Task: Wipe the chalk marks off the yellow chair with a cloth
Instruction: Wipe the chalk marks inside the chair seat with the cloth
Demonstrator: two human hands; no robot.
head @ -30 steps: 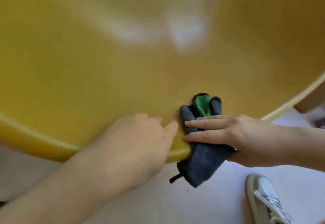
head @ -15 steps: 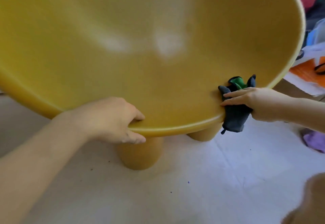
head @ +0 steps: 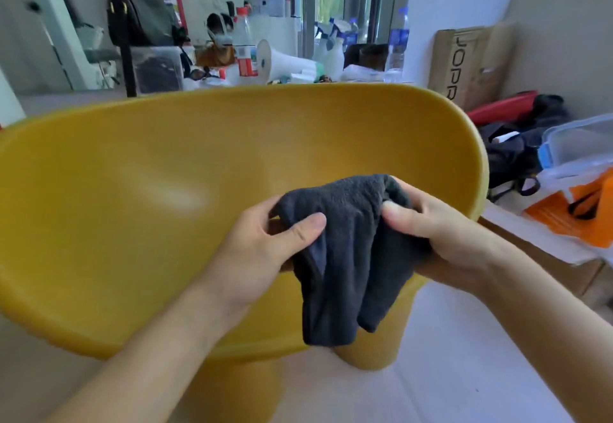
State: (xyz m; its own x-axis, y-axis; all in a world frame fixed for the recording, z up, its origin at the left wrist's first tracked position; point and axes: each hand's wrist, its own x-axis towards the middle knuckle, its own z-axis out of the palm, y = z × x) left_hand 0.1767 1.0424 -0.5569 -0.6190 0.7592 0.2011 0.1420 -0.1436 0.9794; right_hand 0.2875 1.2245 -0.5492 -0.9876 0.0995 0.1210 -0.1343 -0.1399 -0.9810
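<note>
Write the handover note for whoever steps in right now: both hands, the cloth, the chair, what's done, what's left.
Left hand: grips the left side of the dark cloth.
Right hand: grips its right side.
The cloth hangs bunched between the hands, in front of the yellow chair, not wiping it.
Done: no sharp chalk lines show on the seat.
Left: a pale patch sits on the seat left of the hands; I cannot tell whether it is chalk or glare. Probably wipe there, then check the rest.
</note>
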